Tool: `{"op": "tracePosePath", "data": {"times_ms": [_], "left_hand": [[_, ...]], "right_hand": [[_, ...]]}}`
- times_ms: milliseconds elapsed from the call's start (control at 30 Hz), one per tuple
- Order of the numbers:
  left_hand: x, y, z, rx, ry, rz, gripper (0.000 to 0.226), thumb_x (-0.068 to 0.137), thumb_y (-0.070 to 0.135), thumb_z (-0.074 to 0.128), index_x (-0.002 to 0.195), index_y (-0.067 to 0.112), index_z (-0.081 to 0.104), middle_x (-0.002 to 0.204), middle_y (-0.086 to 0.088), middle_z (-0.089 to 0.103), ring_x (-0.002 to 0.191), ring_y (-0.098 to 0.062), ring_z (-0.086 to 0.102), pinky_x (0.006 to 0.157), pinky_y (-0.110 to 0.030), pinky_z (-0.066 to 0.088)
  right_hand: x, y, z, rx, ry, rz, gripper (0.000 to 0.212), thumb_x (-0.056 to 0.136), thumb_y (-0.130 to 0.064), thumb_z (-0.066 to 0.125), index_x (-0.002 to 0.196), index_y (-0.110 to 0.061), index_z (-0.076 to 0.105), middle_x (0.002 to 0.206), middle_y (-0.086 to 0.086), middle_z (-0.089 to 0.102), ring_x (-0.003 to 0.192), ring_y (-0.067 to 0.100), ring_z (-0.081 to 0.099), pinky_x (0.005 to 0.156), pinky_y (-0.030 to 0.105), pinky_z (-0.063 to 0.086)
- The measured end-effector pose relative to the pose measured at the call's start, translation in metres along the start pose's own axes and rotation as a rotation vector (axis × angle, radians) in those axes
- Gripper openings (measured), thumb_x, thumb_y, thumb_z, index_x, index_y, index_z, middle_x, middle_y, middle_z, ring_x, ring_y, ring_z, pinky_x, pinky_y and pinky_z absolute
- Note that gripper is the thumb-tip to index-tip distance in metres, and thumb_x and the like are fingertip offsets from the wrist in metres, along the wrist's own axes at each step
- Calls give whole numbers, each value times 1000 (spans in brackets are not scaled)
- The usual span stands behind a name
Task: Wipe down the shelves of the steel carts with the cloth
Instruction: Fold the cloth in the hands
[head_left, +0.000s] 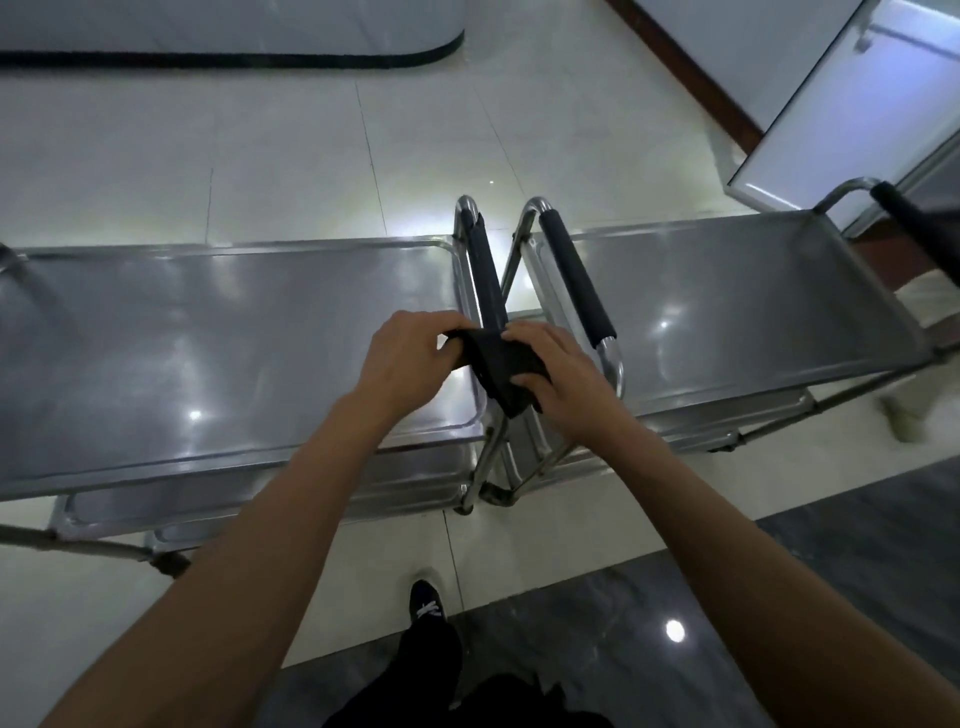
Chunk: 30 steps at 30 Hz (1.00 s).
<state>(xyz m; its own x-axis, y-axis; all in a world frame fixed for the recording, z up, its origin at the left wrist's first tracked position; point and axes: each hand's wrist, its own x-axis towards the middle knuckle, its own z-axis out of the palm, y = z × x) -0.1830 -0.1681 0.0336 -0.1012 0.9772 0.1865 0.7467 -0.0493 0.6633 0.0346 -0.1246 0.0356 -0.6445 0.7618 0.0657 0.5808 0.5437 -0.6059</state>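
Observation:
Two steel carts stand side by side, handles meeting in the middle. The left cart (182, 332) shows a shiny top shelf; the right cart (727, 301) shows the same, with lower shelves peeking out beneath both. A black cloth (498, 364) hangs bunched between my hands, above the gap where the carts meet. My left hand (402, 361) pinches the cloth's left end. My right hand (556, 374) grips its right side, fingers curled over the fabric.
Black foam-covered handles (576, 280) of both carts rise behind my hands. A white cabinet (852, 104) stands at the back right, a curved counter base (234, 41) at the back left. My shoe (427, 605) is on the tiled floor below.

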Motion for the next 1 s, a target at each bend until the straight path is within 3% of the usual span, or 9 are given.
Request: {"op": "tracePosePath", "data": {"times_ms": [300, 400, 500, 567, 700, 833, 1000], "left_hand": [[70, 3, 6, 20, 76, -24, 15, 95, 21, 63, 101, 26, 76, 84, 9, 74, 72, -13, 65, 74, -42, 57], [84, 3, 13, 28, 109, -66, 15, 95, 22, 64, 103, 26, 76, 84, 10, 74, 72, -12, 65, 74, -42, 57], [94, 6, 17, 57, 157, -128, 14, 95, 23, 64, 102, 25, 76, 85, 11, 73, 74, -12, 65, 75, -42, 57], [100, 10, 19, 92, 187, -155, 14, 95, 22, 64, 103, 23, 76, 86, 9, 73, 75, -14, 65, 76, -42, 57], [115, 13, 23, 210, 258, -185, 17, 96, 20, 64, 108, 20, 76, 94, 5, 76, 81, -16, 67, 80, -37, 57], [111, 7, 40, 350, 305, -212, 21, 94, 17, 69, 113, 13, 75, 110, -4, 76, 97, -26, 71, 89, -38, 55], [91, -5, 82, 307, 118, -338, 26, 95, 14, 64, 119, 12, 73, 124, -3, 71, 109, -26, 68, 96, -40, 53]], "right_hand": [[77, 49, -24, -217, 35, -169, 64, 97, -5, 59, 154, -2, 30, 154, 19, 38, 141, 33, 37, 117, 47, 35], [98, 74, -21, -250, 24, -256, 76, 94, -2, 63, 157, -1, 20, 161, 19, 26, 147, 31, 29, 119, 43, 29], [122, 95, -19, -248, -1, -329, 83, 93, 7, 61, 159, -4, 12, 165, 15, 16, 151, 27, 21, 122, 26, 12], [136, 106, -22, -232, -26, -364, 89, 90, 12, 61, 160, -7, 8, 166, 13, 13, 152, 26, 19, 121, 27, 13], [168, 116, -28, -133, -47, -408, 92, 82, 22, 57, 158, -10, 17, 161, 14, 25, 148, 29, 29, 117, 44, 37], [190, 129, -29, -75, -90, -370, 82, 80, 21, 54, 153, -14, 37, 159, 8, 34, 145, 28, 35, 117, 43, 38], [174, 155, -3, -27, -256, -161, 49, 98, -3, 53, 144, -21, 52, 152, 6, 47, 139, 27, 44, 117, 44, 36]]}}
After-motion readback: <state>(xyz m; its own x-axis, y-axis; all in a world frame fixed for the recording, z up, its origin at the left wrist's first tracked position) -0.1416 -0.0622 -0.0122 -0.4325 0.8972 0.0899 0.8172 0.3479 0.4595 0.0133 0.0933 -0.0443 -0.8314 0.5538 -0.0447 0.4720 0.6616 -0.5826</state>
